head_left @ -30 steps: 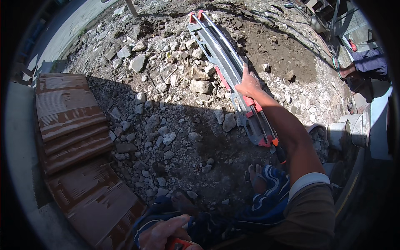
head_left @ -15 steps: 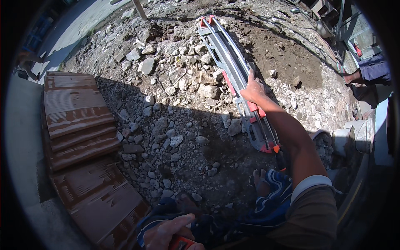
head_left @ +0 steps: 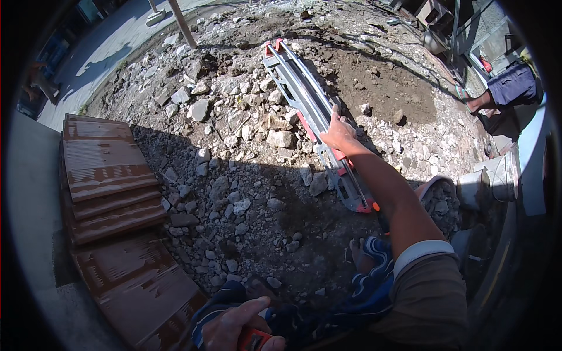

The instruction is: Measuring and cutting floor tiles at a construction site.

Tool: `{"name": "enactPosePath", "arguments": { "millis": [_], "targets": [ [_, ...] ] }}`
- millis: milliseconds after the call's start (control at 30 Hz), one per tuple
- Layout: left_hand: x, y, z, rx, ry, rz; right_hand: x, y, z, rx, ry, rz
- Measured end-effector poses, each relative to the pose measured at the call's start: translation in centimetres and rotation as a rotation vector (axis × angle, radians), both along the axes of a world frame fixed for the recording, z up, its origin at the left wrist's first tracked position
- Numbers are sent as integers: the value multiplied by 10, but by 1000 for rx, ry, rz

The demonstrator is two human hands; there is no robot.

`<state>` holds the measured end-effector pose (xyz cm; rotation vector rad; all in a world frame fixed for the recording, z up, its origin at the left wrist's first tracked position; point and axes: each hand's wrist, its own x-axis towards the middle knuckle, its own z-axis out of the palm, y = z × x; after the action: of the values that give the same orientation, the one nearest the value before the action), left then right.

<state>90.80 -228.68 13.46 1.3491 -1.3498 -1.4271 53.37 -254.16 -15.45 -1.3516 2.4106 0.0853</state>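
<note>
A long grey tile cutter with red parts and twin metal rails lies lengthwise over the sunlit rubble, its orange-and-black handle at the near end. My right hand grips it around the middle of the rails, arm stretched out from the lower right. Low in the view, my left hand is closed around a small red tool, mostly hidden by the fingers and cut off by the lower edge. My feet are on the shaded dirt below the cutter.
Stacked brown tiles lie along the left beside a pale ledge. Buckets, one holding rubble, stand at the right. Another person is at the upper right, a second at the far left. A post rises beyond the rubble.
The tile cutter, in my right hand, has shifted slightly left against the stones. The view has shifted as well, bringing more of the paved path and post into sight.
</note>
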Motion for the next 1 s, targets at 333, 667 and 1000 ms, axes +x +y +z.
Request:
{"name": "enactPosePath", "arguments": {
  "millis": [333, 667, 1000],
  "targets": [
    [24, -2, 1, -85, 12, -6, 4, -11, -8, 26, -59, 35],
    [34, -8, 22, -159, -179, -152, 1, 17, -6, 6, -118, 74],
    [18, -5, 4, -121, -63, -161, -8, 22, 10, -15, -73, 47]
  ]
}}
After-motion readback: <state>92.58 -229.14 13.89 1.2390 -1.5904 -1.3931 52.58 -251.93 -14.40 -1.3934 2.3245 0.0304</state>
